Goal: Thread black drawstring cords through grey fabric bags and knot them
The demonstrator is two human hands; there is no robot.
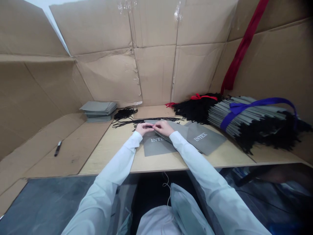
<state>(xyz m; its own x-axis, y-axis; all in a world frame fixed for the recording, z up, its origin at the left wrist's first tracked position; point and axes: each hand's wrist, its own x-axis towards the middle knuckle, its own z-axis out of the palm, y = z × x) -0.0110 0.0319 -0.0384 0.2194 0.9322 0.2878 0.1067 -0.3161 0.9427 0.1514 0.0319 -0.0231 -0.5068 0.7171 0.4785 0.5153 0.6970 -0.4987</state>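
Note:
My left hand [144, 128] and my right hand [164, 128] meet fingertip to fingertip at the top edge of a grey bag [158, 149] printed INTEX. Both are closed in a pinch. A bit of black cord shows at the left fingers, while the right fingers grip the bag's upper edge; the exact hold is partly hidden. Right of it, a second grey INTEX bag [207, 141] lies flat, overlapping others. Behind the hands, several loose black cords [161, 119] stretch across the board.
Back left holds a stack of grey bags [97, 111] beside a black cord pile [125, 113]. A marker [58, 148] lies at left. At right are a red-tied black cord bundle [193, 109] and a bag bundle [246, 114] with purple ribbon. Cardboard walls [156, 71] enclose the table.

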